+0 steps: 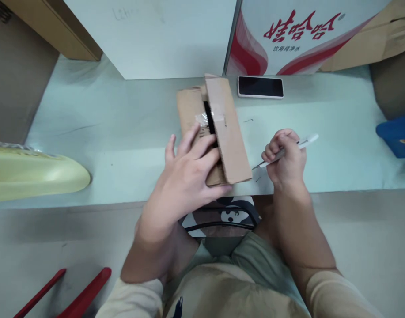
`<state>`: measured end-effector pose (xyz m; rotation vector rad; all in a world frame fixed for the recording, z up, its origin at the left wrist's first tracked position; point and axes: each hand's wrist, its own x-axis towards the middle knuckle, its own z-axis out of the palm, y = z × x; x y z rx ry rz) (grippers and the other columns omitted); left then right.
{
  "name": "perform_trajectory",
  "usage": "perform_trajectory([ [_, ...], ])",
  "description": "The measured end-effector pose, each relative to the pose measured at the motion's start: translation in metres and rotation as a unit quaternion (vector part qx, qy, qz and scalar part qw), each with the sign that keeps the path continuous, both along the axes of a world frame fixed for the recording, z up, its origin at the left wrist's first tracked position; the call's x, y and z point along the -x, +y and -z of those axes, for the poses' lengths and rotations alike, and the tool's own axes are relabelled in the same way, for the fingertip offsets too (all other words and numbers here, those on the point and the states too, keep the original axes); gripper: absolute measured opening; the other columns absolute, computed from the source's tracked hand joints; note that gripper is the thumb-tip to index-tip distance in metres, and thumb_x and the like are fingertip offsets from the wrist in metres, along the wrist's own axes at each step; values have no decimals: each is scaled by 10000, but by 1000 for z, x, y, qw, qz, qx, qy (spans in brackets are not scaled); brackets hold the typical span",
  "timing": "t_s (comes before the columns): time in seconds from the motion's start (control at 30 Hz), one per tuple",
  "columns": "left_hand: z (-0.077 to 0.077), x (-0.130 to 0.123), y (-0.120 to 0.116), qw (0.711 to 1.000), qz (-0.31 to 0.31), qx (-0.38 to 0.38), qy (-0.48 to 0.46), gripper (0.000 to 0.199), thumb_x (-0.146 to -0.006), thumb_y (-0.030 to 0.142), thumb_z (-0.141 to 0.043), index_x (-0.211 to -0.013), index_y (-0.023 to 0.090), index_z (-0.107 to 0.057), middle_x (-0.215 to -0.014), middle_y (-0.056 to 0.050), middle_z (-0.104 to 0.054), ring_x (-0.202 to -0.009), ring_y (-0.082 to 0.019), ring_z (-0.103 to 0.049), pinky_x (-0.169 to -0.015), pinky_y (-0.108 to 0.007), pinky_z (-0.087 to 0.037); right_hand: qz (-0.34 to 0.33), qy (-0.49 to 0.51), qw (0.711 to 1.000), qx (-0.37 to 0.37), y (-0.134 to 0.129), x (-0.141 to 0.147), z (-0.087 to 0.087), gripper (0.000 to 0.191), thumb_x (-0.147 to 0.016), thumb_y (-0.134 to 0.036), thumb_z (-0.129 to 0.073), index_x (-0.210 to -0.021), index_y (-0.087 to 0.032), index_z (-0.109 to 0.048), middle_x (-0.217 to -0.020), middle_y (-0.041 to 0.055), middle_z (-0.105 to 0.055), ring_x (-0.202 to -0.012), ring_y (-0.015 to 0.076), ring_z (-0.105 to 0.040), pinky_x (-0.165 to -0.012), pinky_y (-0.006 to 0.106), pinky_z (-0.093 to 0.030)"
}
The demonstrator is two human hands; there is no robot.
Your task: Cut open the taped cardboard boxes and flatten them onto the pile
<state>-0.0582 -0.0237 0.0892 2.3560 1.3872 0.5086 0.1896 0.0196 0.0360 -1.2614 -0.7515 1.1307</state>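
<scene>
A small brown cardboard box (pixel 233 132) lies at a slant on the table, one long flap partly lifted, with a dark gap beneath it. Torn clear tape clings to its top. My left hand (pixel 189 176) grips the box from the left, fingers spread over the top at the gap and thumb along the near end. In the fist of my right hand (pixel 286 154) is a white utility knife (pixel 308 141). Its thin blade points left, close to the box's near right corner; whether it touches the box I cannot tell.
A phone (pixel 260 87) lies beyond the box, before a white carton (pixel 179 39) and a red-and-white water carton (pixel 288 48). At the left stands a pale yellow container (pixel 39 172); a blue container (pixel 396 137) is at the right. The table's near edge runs close to my wrists.
</scene>
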Motion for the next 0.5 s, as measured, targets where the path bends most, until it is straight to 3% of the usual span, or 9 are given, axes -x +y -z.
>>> perform_trajectory([
  [0.13, 6, 28, 13, 996, -11, -36, -75, 800, -719, 670, -914, -1380, 303, -651, -1559, -136, -590, -1610, -536, -326, -1303, -798, -238, -18, 2, 1000, 16, -1, 6, -2, 344, -650, -415, -775, -740, -248, -489, -478, -118, -371, -381, 52, -317, -384, 184, -231],
  [0.23, 11, 45, 23, 983, -13, -51, -176, 736, -727, 725, -891, -1291, 312, -659, -1488, -110, -632, -1534, -454, -483, -1317, -685, -369, -55, -12, 996, 67, -2, 8, -3, 296, -628, -399, -755, -747, -240, -535, -487, -112, -405, -391, 53, -340, -378, 180, -250],
  [0.37, 35, 58, 35, 942, -122, -49, -308, 862, -710, 815, -852, -1363, 330, -564, -1423, -84, -661, -1387, -391, -634, -1127, -608, -601, -147, -47, 974, 163, -6, 10, 0, 292, -626, -414, -760, -760, -205, -607, -585, -61, -523, -445, 54, -421, -376, 171, -256],
  [0.5, 64, 65, 48, 912, -134, -59, -383, 748, -747, 872, -767, -1240, 351, -553, -1229, -48, -710, -1167, -313, -737, -941, -505, -673, -192, -70, 970, 134, -12, 12, 8, 313, -706, -459, -763, -831, -210, -622, -600, -74, -474, -462, 60, -379, -387, 183, -248],
])
